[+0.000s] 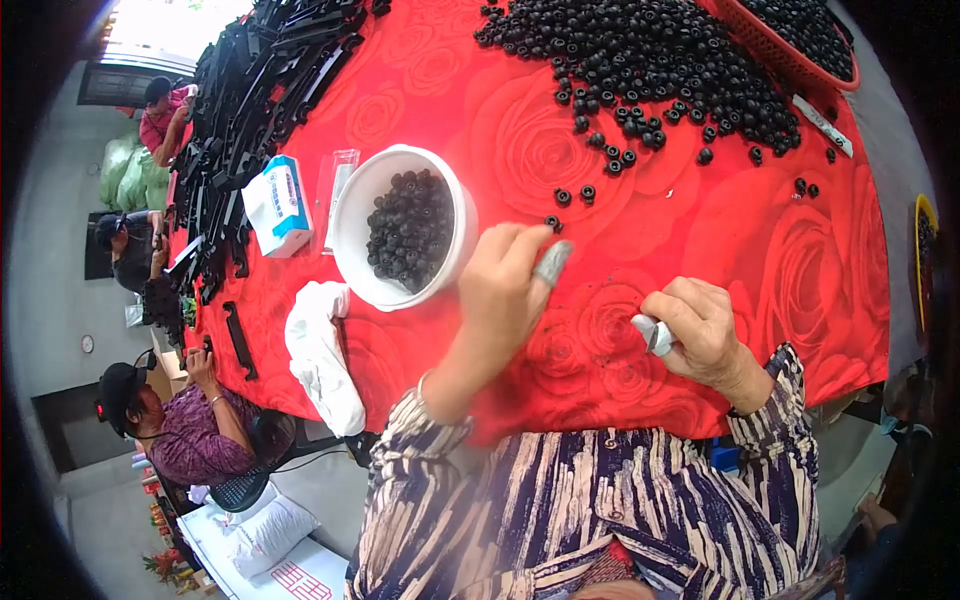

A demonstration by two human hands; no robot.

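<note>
My left hand (pixel 505 285) is stretched out beside the white bucket (pixel 350 235), its fingers bent and a grey cover on the thumb. At its fingertips lies a small black ring-shaped part (pixel 553 224); the thumb stands apart from the fingers. Similar black parts (pixel 408 228) partly fill the bucket. Over the red cloth on the right, my right hand (pixel 697 330) is closed, with a greyish-white tip (pixel 655 335) showing at the thumb. What lies inside that grip is mostly hidden. Farther off, a large heap of the same black parts (pixel 640 60) spreads over the table.
A red basket (pixel 790 50) of black parts stands far right. Long black plastic strips (pixel 250 90) are piled far left, near a blue-white box (pixel 278 205). White cloth (pixel 325 355) lies left of my arm on the red tablecloth (pixel 590 390). Several people sit along the left side.
</note>
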